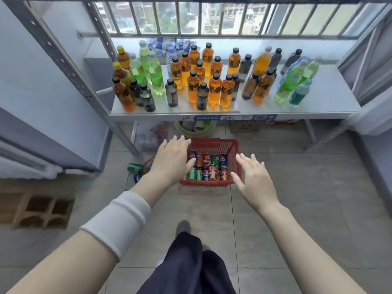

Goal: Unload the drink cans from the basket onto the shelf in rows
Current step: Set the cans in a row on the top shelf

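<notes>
A red plastic basket (214, 142) stands on the tiled floor below the metal shelf (331, 98). Several drink cans (213, 166) in blue, red, green and orange stand packed upright inside it. My left hand (172, 158) hovers over the basket's left side with fingers straight, covering some cans. My right hand (254, 177) is spread flat over the basket's right edge. Neither hand holds anything.
Many bottles (197, 81) of orange, green and dark drinks crowd the shelf top. Loose cans (135, 168) lie on the floor left of the basket. A green bowl (195, 127) and boxes sit under the shelf. A cardboard divider (40, 211) lies at left.
</notes>
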Demonstrator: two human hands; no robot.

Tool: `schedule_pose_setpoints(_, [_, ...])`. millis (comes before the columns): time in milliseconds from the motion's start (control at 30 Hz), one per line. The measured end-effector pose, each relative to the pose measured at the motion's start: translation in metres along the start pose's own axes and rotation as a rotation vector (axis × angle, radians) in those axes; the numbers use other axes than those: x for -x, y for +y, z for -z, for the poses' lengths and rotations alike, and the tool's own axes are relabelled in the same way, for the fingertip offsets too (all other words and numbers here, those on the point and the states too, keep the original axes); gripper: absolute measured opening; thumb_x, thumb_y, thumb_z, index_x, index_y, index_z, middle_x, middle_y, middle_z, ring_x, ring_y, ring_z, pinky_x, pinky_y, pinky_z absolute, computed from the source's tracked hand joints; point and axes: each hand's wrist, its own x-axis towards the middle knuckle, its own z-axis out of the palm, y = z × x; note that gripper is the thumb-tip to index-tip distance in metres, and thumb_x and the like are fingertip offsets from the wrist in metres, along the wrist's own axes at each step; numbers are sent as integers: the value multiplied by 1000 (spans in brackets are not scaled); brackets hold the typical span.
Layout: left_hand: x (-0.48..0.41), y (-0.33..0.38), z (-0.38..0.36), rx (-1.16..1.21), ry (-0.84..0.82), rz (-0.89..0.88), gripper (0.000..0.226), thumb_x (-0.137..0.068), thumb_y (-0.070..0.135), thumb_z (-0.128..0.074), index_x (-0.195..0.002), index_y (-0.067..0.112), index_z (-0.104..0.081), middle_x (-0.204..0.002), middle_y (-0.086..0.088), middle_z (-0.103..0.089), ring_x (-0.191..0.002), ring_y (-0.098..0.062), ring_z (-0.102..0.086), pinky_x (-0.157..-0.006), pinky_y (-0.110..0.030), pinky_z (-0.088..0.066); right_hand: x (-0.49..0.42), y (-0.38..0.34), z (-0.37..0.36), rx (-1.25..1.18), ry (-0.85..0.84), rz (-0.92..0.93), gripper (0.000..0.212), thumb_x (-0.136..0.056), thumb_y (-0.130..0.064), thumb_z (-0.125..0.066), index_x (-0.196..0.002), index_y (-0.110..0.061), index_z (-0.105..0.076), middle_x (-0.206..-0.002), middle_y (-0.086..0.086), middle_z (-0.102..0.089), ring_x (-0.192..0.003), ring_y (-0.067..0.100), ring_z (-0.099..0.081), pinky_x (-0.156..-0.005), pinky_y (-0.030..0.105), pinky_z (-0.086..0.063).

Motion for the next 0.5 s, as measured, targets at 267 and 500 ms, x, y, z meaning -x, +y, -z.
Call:
schedule_pose_setpoints(267, [-11,6,-47,13,-101,1,63,-93,41,-45,-146,15,-23,-154,-7,-24,-143,-24,-19,-117,-40,-12,-4,24,-27,20,-83,-59,54,-94,-32,-48,-144,-17,-32,-151,3,-32,-144,23,-17,-118,39,-9])
schedule_pose_setpoints(500, [-74,-11,-60,52,-146,7,62,-94,39,-45,-146,15,-22,-155,-6,-22,-143,-23,-17,-117,-39,-10,-64,35,-43,38,-170,-80,54,-95,-33,-46,-145,-20,-29,-152,1,-30,-144,21,-14,-118,38,-7])
